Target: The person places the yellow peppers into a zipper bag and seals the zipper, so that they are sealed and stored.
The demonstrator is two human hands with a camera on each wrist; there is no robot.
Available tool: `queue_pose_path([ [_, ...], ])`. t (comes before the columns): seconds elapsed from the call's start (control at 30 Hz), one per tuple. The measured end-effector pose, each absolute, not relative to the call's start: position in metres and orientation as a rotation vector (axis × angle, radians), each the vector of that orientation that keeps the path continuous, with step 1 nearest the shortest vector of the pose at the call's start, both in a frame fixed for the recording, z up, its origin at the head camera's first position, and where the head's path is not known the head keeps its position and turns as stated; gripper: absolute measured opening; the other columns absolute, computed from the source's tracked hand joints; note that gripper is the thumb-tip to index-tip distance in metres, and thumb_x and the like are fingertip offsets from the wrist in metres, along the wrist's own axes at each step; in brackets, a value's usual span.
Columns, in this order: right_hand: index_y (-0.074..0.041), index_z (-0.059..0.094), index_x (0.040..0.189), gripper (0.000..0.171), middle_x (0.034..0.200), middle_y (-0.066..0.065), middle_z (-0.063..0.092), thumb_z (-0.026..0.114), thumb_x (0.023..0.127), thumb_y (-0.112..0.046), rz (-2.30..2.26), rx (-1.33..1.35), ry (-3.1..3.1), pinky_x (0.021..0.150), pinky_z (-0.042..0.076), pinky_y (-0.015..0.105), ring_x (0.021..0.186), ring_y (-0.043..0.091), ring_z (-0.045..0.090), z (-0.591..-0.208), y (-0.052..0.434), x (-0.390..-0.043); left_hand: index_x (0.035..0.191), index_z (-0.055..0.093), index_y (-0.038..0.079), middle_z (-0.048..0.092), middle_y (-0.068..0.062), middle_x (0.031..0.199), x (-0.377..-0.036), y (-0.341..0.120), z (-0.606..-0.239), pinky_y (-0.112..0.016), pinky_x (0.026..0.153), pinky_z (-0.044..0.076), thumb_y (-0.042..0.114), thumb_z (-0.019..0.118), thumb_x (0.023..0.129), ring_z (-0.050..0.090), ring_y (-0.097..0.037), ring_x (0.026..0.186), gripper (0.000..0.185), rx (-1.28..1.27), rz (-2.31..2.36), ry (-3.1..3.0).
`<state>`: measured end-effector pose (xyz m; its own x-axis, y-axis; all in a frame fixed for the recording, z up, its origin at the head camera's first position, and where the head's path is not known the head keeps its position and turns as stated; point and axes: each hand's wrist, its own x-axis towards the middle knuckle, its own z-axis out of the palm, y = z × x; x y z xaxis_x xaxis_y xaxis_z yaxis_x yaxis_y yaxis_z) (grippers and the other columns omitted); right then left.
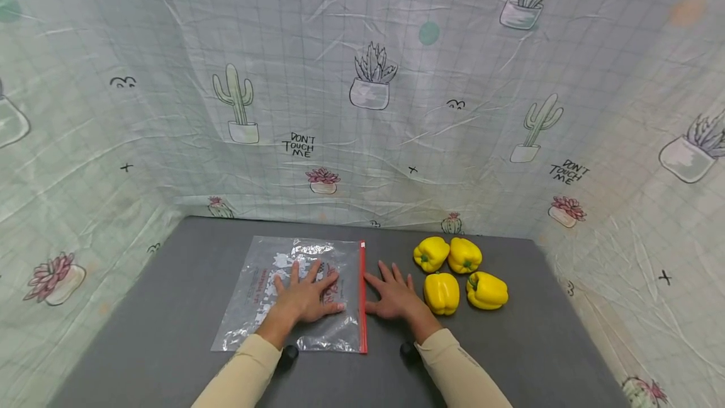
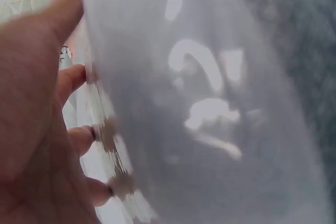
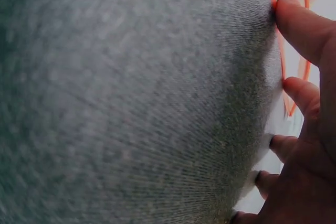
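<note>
A clear zip bag (image 1: 294, 291) with a red seal strip (image 1: 362, 298) lies flat on the grey table (image 1: 158, 320). My left hand (image 1: 306, 294) rests flat on the bag, fingers spread; in the left wrist view the plastic (image 2: 210, 108) fills the frame beside the palm. My right hand (image 1: 393, 294) lies flat on the table just right of the red strip, its thumb close to the strip (image 3: 283, 72). Several yellow bell peppers (image 1: 460, 277) sit right of that hand, the nearest one (image 1: 442, 292) beside its little finger.
Cactus-print cloth (image 1: 362, 93) walls the table at the back and both sides. Bare grey table surface lies to the left of the bag and in front of the peppers at the right.
</note>
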<state>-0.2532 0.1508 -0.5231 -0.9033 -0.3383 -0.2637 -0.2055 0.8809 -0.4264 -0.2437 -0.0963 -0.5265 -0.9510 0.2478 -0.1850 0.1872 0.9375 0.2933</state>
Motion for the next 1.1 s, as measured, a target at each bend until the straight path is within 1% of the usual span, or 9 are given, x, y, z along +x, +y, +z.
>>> queue_pose_path([
  [0.13,-0.029,0.043,0.160,0.074,0.175,0.012,0.020,0.070,0.094,-0.048,-0.571,-0.385,2.721,0.127,0.007,0.072,0.163,0.045,0.011,-0.519,0.149,-0.253,0.158,0.044,0.041,0.022,-0.007,0.176,-0.245,-0.099,-0.522,-0.089,0.113,0.010,0.064,0.059,0.096,0.009,-0.057,0.159,0.067,0.334,0.411,2.862],
  [0.37,-0.034,0.040,0.161,0.077,0.176,0.011,0.018,0.070,0.093,-0.055,-0.551,-0.352,2.708,0.127,0.006,0.072,0.163,0.044,0.009,-0.519,0.149,-0.255,0.158,0.043,0.039,0.021,-0.008,0.176,-0.248,-0.105,-0.517,-0.088,0.114,0.007,0.048,0.068,0.095,0.007,-0.057,0.159,0.068,0.347,0.515,2.811],
  [0.5,-0.033,0.040,0.161,0.078,0.176,0.011,0.017,0.072,0.092,-0.055,-0.544,-0.361,2.713,0.126,0.006,0.074,0.163,0.044,0.009,-0.516,0.148,-0.257,0.155,0.049,0.039,0.023,-0.008,0.175,-0.251,-0.111,-0.516,-0.088,0.113,0.012,0.042,0.071,0.094,0.010,-0.057,0.158,0.065,0.372,0.511,2.812],
  [0.63,-0.031,0.042,0.160,0.078,0.176,0.012,0.018,0.073,0.092,-0.054,-0.556,-0.376,2.714,0.125,0.006,0.075,0.163,0.045,0.009,-0.513,0.148,-0.258,0.148,0.060,0.036,0.026,-0.007,0.174,-0.252,-0.116,-0.513,-0.089,0.111,0.014,0.042,0.072,0.095,0.012,-0.056,0.158,0.055,0.384,0.519,2.810],
  [0.73,-0.031,0.042,0.160,0.078,0.176,0.013,0.018,0.072,0.092,-0.054,-0.567,-0.377,2.708,0.125,0.007,0.075,0.163,0.046,0.010,-0.513,0.149,-0.257,0.144,0.064,0.032,0.028,-0.007,0.174,-0.252,-0.118,-0.511,-0.090,0.111,0.012,0.052,0.064,0.099,0.012,-0.056,0.159,0.050,0.382,0.539,2.792],
  [0.8,-0.031,0.042,0.161,0.078,0.176,0.013,0.018,0.072,0.092,-0.054,-0.575,-0.370,2.706,0.125,0.007,0.075,0.163,0.045,0.009,-0.515,0.149,-0.256,0.142,0.066,0.030,0.029,-0.006,0.173,-0.253,-0.118,-0.511,-0.090,0.111,0.010,0.060,0.061,0.098,0.012,-0.056,0.159,0.054,0.378,0.558,2.786],
  [0.9,-0.032,0.041,0.161,0.078,0.176,0.012,0.018,0.072,0.093,-0.054,-0.582,-0.361,2.703,0.126,0.006,0.074,0.163,0.045,0.009,-0.517,0.150,-0.255,0.142,0.066,0.027,0.033,-0.007,0.171,-0.253,-0.118,-0.512,-0.091,0.109,0.011,0.060,0.070,0.091,0.015,-0.058,0.157,0.061,0.382,0.592,2.796],
  [1.0,-0.032,0.041,0.161,0.078,0.176,0.013,0.018,0.072,0.092,-0.054,-0.593,-0.361,2.701,0.125,0.006,0.075,0.163,0.045,0.009,-0.519,0.150,-0.254,0.154,0.052,0.029,0.034,-0.009,0.171,-0.251,-0.120,-0.515,-0.092,0.108,0.012,0.050,0.082,0.083,0.016,-0.060,0.156,0.080,0.404,0.611,2.813],
  [1.1,-0.033,0.040,0.161,0.079,0.176,0.012,0.017,0.072,0.092,-0.055,-0.595,-0.355,2.696,0.126,0.005,0.075,0.163,0.045,0.008,-0.521,0.149,-0.254,0.164,0.032,0.034,0.029,-0.012,0.173,-0.248,-0.122,-0.518,-0.093,0.107,0.011,0.041,0.085,0.082,0.014,-0.061,0.155,0.097,0.434,0.638,2.825],
])
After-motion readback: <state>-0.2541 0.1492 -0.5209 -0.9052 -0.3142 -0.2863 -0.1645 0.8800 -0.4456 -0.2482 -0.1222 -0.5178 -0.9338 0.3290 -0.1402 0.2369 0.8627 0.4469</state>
